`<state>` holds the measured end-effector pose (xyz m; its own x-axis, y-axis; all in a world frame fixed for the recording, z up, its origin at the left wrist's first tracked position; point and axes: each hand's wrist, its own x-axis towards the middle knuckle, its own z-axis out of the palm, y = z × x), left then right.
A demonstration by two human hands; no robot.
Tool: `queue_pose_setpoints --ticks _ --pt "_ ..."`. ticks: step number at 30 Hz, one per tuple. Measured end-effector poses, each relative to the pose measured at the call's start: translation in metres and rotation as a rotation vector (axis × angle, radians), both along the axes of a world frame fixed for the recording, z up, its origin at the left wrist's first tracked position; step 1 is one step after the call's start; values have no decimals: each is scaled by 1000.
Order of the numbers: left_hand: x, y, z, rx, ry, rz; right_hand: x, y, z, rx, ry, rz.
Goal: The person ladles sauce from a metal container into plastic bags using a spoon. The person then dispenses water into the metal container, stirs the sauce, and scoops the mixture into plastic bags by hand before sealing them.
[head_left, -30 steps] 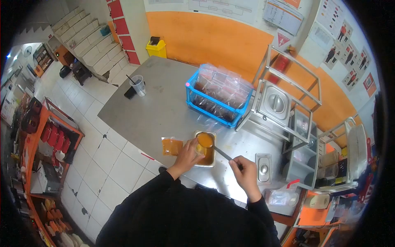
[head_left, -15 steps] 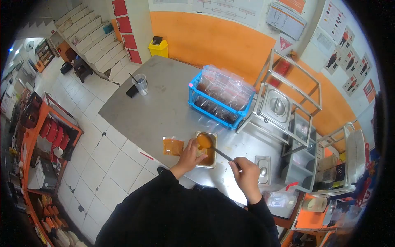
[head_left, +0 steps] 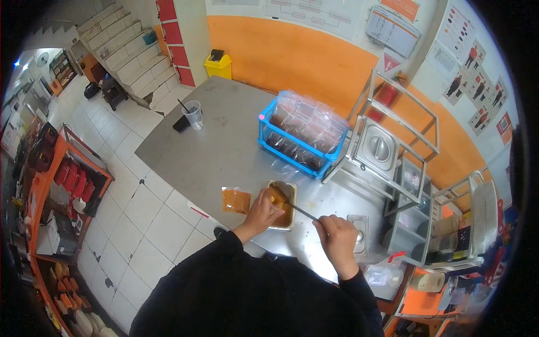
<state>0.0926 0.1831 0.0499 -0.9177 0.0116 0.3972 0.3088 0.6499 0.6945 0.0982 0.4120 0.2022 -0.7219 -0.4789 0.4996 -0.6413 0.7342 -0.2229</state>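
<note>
My right hand is closed around the dark handle of a ladle. The ladle's bowl is tipped over a metal container of orange-brown sauce, close to my left fingers. My left hand is at the container's left side with its fingers curled together; what they hold is too small to make out, and orange sauce shows beside the fingertips. Just left of that hand, a clear bag of orange sauce lies flat on the steel table. A metal lid rests beside my right hand.
A blue basket of filled plastic bags stands beyond the container. Farther left are a plastic cup and a dark phone-like object. On the right stand a metal rack with a lidded pan and a grey divided bin.
The ladle's bowl, full and level before, has tilted toward my left fingers and its sauce is less visible. Both hands have stayed nearly in place.
</note>
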Motion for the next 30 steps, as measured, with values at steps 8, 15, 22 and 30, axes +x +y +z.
queue_pose_setpoints --ticks 8,15,22,30 --pt "-3 1 6 30 26 -30 -3 3 1 99 118 33" --pt "-2 0 7 33 59 -76 -2 3 -4 138 187 -3" --pt "1 1 18 82 40 -82 0 2 -4 132 166 -20" --pt "0 0 8 86 50 -40 -1 1 -12 53 103 -12"
